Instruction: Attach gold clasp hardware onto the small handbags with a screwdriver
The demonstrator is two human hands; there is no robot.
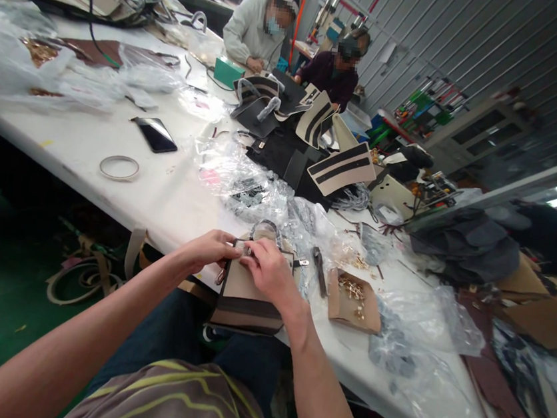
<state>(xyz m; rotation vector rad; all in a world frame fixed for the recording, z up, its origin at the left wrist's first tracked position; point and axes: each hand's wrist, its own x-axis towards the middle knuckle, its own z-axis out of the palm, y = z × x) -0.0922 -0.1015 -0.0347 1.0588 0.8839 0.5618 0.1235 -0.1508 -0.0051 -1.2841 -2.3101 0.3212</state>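
A small beige and dark-brown handbag (244, 287) rests at the table's front edge, over my lap. Its wrapped handle (266, 230) points away from me. My left hand (216, 250) is closed at the bag's upper left edge, thumb and fingers pinching it there. My right hand (269, 270) lies over the upper part, its fingers bent together around a small spot near the left fingertips. Whatever sits between the right fingers is too small and covered to name. A strap end with a metal tip (301, 262) sticks out on the bag's right.
Right of the bag are a dark hand tool (320, 272) and a cardboard tray (367, 310) of gold-coloured fittings. Crumpled clear plastic (241, 181), a phone (155, 134) and a tape ring (119, 167) lie beyond. Bag panels (343, 169) are heaped towards two people across the table.
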